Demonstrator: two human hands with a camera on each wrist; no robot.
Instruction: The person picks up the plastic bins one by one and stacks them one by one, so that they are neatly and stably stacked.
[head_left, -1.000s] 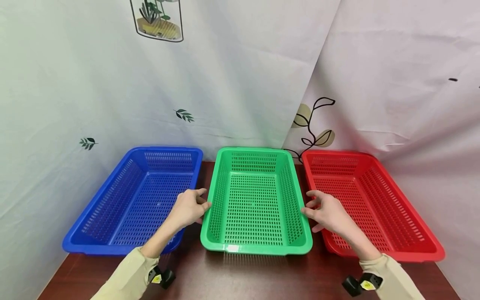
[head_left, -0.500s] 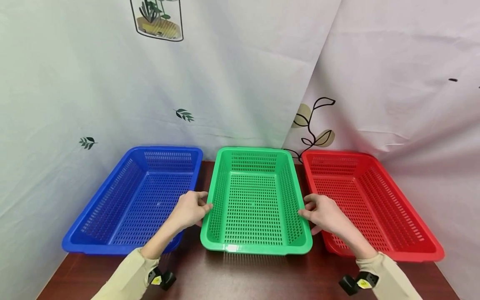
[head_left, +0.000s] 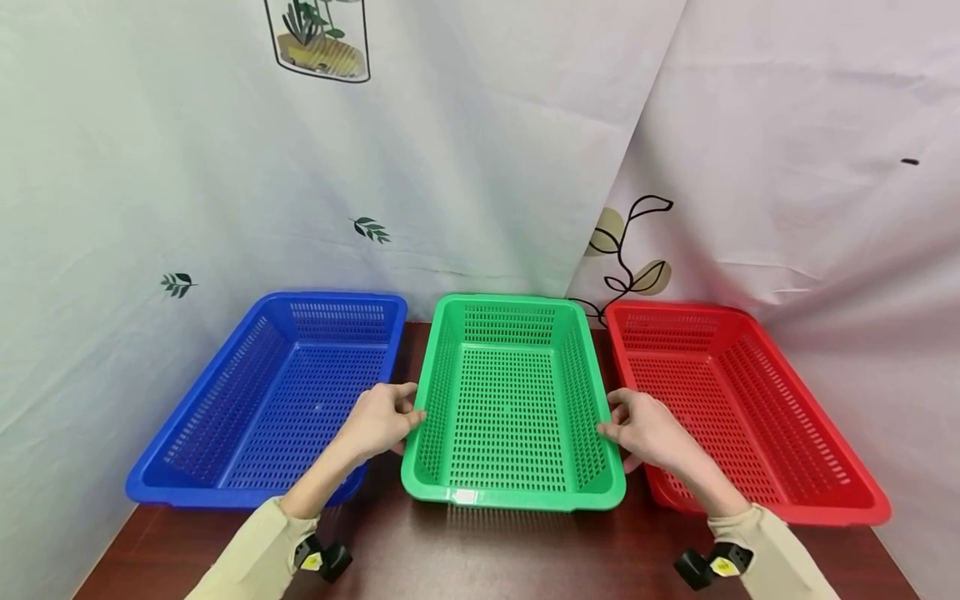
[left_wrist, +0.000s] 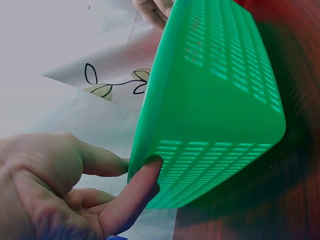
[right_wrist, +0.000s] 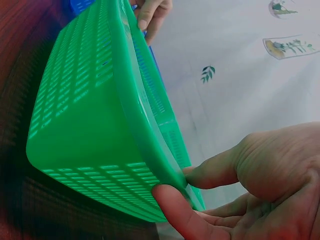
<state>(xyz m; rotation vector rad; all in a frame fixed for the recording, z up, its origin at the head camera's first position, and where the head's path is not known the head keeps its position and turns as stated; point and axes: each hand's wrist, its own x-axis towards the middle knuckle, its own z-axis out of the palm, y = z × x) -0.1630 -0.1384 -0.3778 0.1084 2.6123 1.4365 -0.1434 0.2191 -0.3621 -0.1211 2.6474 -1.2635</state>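
A green plastic basket [head_left: 510, 417] with slotted walls sits in the middle of the table in the head view. My left hand [head_left: 382, 417] grips its left rim, thumb on top and fingers against the outer wall. On the opposite side my right hand [head_left: 641, 427] pinches the right rim the same way. The left wrist view shows the left thumb [left_wrist: 107, 162] at the rim of the basket, a finger beneath pressing the slotted side. In the right wrist view the right thumb [right_wrist: 215, 172] lies on the rim and a fingertip touches the outer wall.
A blue basket [head_left: 300, 408] stands to the left, close beside my left hand. To the right is a red basket [head_left: 720, 417], partly behind my right hand. A white patterned curtain [head_left: 480, 150] hangs behind the dark wooden table [head_left: 495, 558].
My right hand has moved left onto the green basket's rim, and my left hand has shifted slightly right to close on the other rim. The baskets stay in place.
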